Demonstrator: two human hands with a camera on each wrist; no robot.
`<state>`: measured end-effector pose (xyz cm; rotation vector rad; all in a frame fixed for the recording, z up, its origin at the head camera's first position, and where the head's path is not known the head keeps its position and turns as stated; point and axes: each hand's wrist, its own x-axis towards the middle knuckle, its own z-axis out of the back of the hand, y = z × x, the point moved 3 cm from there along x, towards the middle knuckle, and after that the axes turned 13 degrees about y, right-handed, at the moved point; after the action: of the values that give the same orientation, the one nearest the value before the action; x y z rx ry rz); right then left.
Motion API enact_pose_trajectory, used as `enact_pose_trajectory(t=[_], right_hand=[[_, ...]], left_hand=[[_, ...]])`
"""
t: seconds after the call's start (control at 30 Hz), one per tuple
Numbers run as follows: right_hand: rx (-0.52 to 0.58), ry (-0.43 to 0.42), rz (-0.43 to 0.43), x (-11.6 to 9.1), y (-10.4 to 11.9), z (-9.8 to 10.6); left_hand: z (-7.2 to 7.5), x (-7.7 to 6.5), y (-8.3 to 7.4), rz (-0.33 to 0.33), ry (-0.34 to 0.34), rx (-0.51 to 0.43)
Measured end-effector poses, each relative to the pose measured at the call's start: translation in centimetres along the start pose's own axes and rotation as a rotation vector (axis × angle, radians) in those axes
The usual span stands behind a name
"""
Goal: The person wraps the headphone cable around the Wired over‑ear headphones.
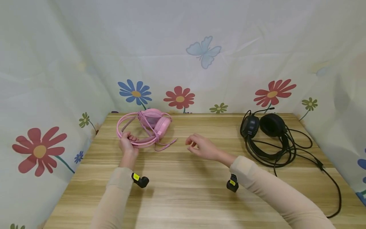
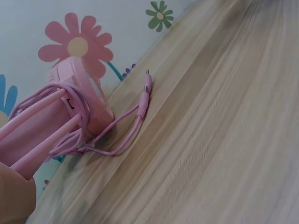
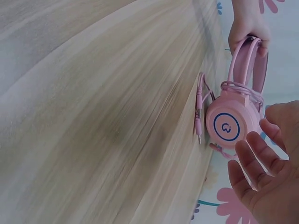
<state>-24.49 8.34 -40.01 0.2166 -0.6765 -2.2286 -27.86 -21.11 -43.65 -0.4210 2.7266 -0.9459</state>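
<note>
Pink headphones are at the back left of the wooden table, with their cable wound around the band near the ear cups. My left hand grips the headband, fingers curled round it. In the right wrist view that same hand holds the band above the ear cup. The cable's plug end lies loose on the tabletop. My right hand hovers to the right of the pink headphones, its fingers loosely bent and holding nothing. In the right wrist view its fingers are spread apart.
Black headphones with a microphone boom lie at the back right. Their black cable loops over the table's right side. A flower-printed curtain encloses the back and both sides of the wooden table.
</note>
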Motion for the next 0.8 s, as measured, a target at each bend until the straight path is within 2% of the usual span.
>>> enact_pose_trajectory(t=[0.2, 0.43, 0.63, 0.8], right_hand=[[-0.01, 0.003, -0.007, -0.3, -0.7, 0.1], [-0.008, 0.023, -0.007, -0.8, -0.5, 0.3], [-0.034, 0.011, 0.018, -1.2, -0.5, 0.3], [-0.03, 0.021, 0.017, -1.3, -0.9, 0.2]], left_hand=[[1.0, 0.5, -0.1, 0.024, -0.034, 0.13], [2.1, 0.2, -0.2, 0.101, -0.098, 0.325], [3.2, -0.1, -0.6, 0.171, -0.138, 0.654], [3.9, -0.4, -1.3, 0.134, -0.161, 0.871]])
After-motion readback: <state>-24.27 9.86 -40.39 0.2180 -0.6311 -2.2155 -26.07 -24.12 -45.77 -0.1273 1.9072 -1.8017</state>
